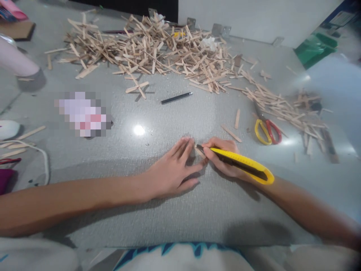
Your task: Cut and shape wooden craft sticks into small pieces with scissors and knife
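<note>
My right hand [225, 158] is closed around a yellow box cutter [242, 162] with a black slider, its tip pointing left. The tip meets a short wooden craft stick [199, 151] lying on the grey table [126, 222]. My left hand [175, 165] rests low on the table with its fingers reaching right, fingertips holding the stick at its ends. Part of the stick is hidden by my fingers. Beyond my hands lies a black pen [176, 98].
A big heap of craft sticks [146, 49] spreads along the back, trailing right. Scissors [266, 131] with yellow and red handles lie at the right, near two loose sticks [231, 133]. At the left are a blurred-out object [84, 114], a white mouse [9, 130] and a white cable [45, 162].
</note>
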